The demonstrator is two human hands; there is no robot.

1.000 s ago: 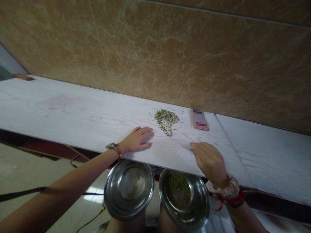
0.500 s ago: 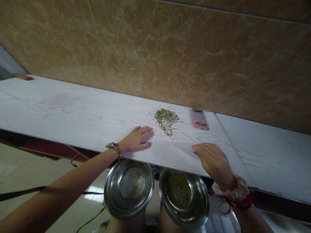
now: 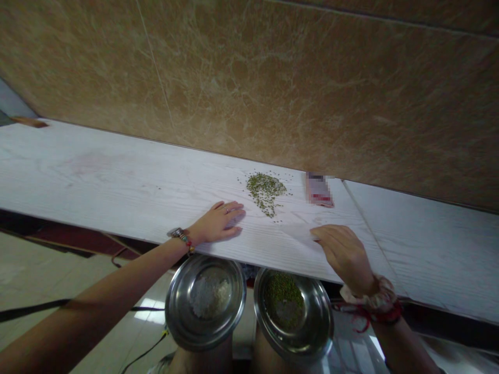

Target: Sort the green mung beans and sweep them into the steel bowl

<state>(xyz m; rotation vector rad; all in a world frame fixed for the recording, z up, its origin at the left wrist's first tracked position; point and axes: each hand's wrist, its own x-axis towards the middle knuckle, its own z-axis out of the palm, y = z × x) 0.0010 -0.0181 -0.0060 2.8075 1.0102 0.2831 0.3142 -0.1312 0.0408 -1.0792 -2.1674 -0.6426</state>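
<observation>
We've our L hand [image 3: 218, 222] palm-down on the long white wood-grain counter [image 3: 117, 200], fingers slightly spread, near the loose patch of small green beans [image 3: 264, 188]. Our R hand [image 3: 345, 253] is bent over the counter on the patch's other side, fingertips bunched; can't tell if they're pinching anything. By our knees: round shiny metal L bowl [image 3: 174, 322] w/ whitish grains [image 3: 210, 296], matching R bowl [image 3: 319, 317] w/ more green beans.
</observation>
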